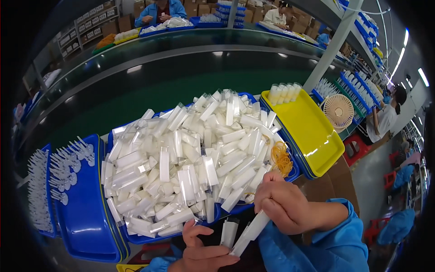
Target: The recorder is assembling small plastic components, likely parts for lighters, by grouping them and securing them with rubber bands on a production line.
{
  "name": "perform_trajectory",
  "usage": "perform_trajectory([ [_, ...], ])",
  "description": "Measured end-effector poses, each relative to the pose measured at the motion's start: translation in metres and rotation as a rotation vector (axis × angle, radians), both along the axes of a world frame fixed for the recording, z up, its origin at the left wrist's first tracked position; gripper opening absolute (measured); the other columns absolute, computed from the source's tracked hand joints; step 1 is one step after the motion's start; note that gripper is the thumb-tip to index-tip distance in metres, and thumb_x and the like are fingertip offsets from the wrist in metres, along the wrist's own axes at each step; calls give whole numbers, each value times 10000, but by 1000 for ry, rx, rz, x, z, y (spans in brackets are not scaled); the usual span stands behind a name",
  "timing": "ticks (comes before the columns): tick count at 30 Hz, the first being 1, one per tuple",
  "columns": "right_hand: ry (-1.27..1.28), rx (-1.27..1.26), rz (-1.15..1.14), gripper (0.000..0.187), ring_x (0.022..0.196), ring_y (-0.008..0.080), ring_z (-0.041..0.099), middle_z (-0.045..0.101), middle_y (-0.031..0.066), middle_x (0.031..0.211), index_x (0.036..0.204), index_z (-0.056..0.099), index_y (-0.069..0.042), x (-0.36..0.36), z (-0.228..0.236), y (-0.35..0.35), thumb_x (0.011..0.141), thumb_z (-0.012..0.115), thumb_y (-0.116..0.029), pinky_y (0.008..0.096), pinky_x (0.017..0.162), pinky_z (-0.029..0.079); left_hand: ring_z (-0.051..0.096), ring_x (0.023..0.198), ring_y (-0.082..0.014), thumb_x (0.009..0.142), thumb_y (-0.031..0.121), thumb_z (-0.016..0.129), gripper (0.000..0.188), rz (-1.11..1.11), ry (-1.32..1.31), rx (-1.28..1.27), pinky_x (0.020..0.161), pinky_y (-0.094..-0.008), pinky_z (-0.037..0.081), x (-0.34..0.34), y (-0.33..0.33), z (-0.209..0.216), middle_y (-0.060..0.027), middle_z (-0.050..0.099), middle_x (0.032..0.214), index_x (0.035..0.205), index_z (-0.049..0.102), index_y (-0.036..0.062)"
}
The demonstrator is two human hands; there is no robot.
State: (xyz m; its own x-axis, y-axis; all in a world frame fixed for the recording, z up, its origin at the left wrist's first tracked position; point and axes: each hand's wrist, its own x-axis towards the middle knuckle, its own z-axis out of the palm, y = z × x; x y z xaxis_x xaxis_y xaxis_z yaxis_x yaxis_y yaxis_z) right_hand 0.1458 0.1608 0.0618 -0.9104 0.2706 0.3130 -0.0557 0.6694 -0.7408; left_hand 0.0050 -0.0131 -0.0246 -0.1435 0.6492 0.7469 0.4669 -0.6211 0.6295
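Note:
My right hand [283, 206] is closed around the upper end of a long flat white plastic piece [253, 230], which slants down to the left. Its lower end meets the fingers of my left hand [204, 248]. Between that hand's fingers and thumb sits a short white piece in a clear sleeve [229, 232], standing beside the long one. Just beyond both hands a blue tray [213, 216] is heaped with white pieces in clear sleeves [181, 158]. A bundle of yellow rubber bands [282, 158] lies at the heap's right side, near my right hand.
Stacked yellow trays [312, 136] stand at right, with several small white cups [284, 94]. At left are stacked blue trays [86, 222] with white stemmed parts [63, 174]. A green conveyor belt [122, 90] runs behind. A metal post [333, 45] rises right. Co-workers [161, 13] sit across.

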Motion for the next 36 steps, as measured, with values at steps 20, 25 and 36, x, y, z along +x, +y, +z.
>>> perform_trajectory([
  [20,-111,-122,100,73,707,207,461,499,46,796,875,505,-69,-9,-24,-24,874,432,-76,324,758,314,423,978,-339,740,217,667,115,-5,-55,-66,852,-472,328,-4,3,-3,-111,544,969,771,611,120],
  [25,-6,-145,148,56,727,217,459,476,56,823,884,483,-45,-12,-32,-43,873,435,-71,354,760,307,418,1008,-361,767,280,661,191,121,-169,-140,866,-501,328,3,-9,-3,-131,503,1011,814,542,139],
  [36,-122,254,-29,263,820,330,572,594,169,916,960,567,0,-109,-5,40,834,537,-229,390,730,456,423,1086,-430,770,242,664,179,156,-313,-116,909,-545,306,-9,-14,7,-144,556,957,804,584,85],
])
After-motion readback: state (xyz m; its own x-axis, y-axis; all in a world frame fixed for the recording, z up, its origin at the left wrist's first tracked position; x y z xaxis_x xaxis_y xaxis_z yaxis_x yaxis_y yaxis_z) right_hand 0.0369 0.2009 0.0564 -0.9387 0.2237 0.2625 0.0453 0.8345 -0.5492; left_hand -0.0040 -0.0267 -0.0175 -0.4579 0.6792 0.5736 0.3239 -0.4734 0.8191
